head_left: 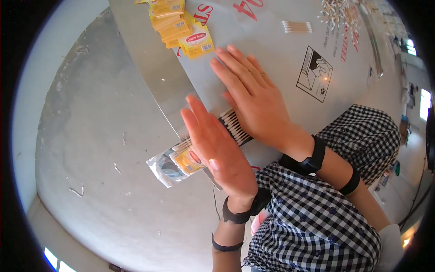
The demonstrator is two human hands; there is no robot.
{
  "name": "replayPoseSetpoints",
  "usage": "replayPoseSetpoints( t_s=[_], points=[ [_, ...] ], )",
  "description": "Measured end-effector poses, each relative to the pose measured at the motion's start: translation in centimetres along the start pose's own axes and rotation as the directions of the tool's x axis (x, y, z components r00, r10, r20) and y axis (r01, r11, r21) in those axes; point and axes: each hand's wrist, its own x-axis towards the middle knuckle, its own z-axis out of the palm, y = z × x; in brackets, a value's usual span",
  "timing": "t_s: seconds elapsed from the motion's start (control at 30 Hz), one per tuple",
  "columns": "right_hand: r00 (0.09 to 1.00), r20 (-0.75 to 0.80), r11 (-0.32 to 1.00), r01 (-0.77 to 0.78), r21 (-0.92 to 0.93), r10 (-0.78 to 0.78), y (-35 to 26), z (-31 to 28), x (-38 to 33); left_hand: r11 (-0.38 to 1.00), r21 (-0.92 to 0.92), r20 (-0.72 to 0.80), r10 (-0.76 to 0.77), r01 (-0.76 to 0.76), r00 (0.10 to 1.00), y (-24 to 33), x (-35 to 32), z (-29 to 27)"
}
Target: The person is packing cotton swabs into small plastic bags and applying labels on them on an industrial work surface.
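My left hand, its fingers stretched out, lies across a clear plastic bag near the table's edge. Inside the bag are white-tipped cotton swabs and a yellow card. My right hand is held flat with fingers extended, farther right. Between the two hands, a row of cotton swabs rests on a dark strip, partly covered by both hands. Whether either palm presses on the things below cannot be made out.
Overlapping yellow printed cards lie at the far side of the metal table. A short row of swabs and a loose swab heap are farther right. Scraps litter the floor at left.
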Motion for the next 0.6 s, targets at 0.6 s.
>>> replayPoseSetpoints(
  t_s=[0.6],
  points=[
    [0.993, 0.032, 0.978, 0.12, -0.172, -0.116, 0.9, 0.3, -0.2, 0.776, 0.59, 0.063, 0.228, -0.22, 0.972, 5.0, -2.3, -4.9]
  ],
)
